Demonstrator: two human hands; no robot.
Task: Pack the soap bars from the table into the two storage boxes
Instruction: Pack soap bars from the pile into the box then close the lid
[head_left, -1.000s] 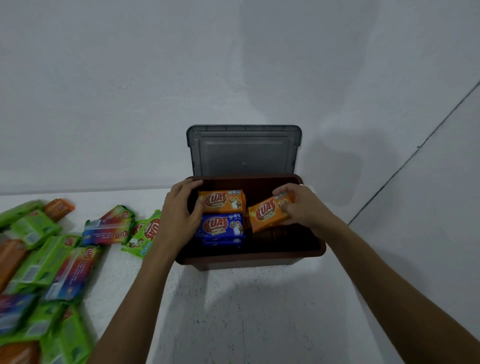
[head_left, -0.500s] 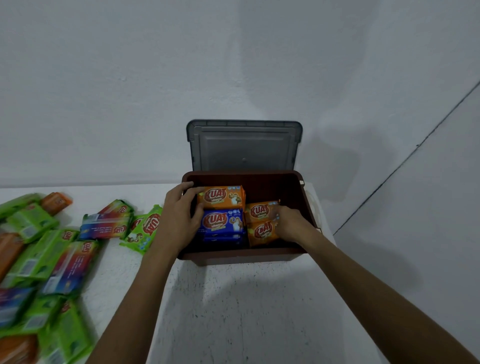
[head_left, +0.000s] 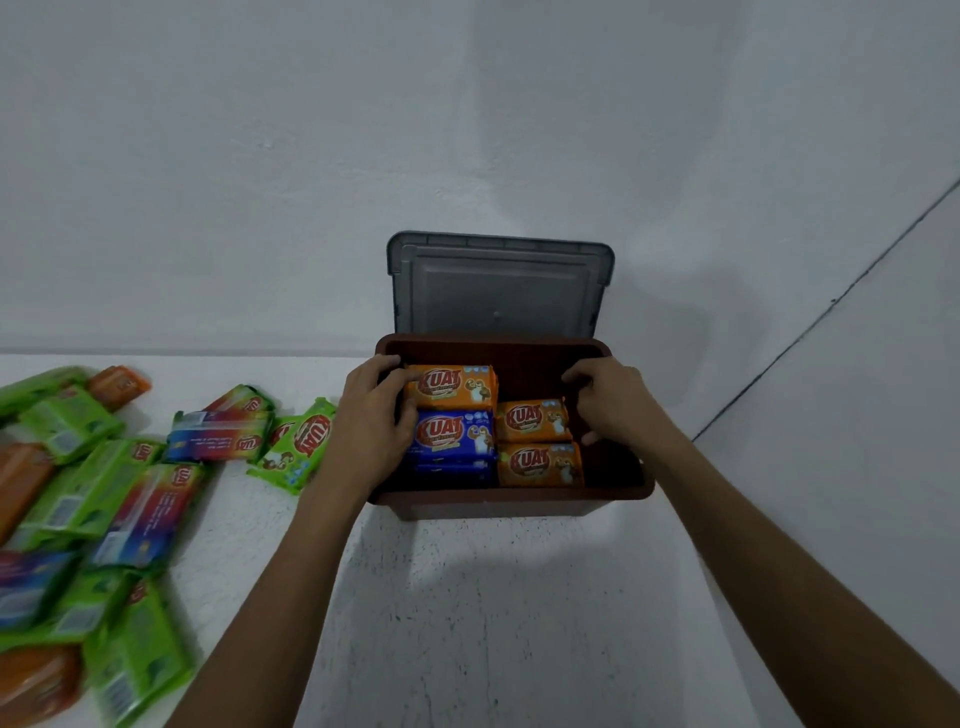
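Note:
A brown storage box (head_left: 519, 494) stands on the white table (head_left: 493, 613) against the wall, its grey lid (head_left: 498, 291) raised. Inside, an orange soap bar (head_left: 449, 387) lies at the back left, on edge beside a blue bar (head_left: 453, 435). Two more orange bars (head_left: 531, 420) (head_left: 540, 464) lie to the right. My left hand (head_left: 371, 421) reaches over the box's left wall and rests against the left ends of the orange and blue bars. My right hand (head_left: 613, 408) is inside the box to the right of the two orange bars, fingers loosely curled, holding nothing.
Several loose soap bars in green, orange and multicolour wrappers lie on the table to the left; the nearest is a green one (head_left: 301, 441) beside my left wrist, then a multicolour one (head_left: 221, 436). The table's right edge runs close to the box.
My right hand brought an orange bar down into the box beside the other one, let it go and drew back to the right. My left hand stayed against the stack.

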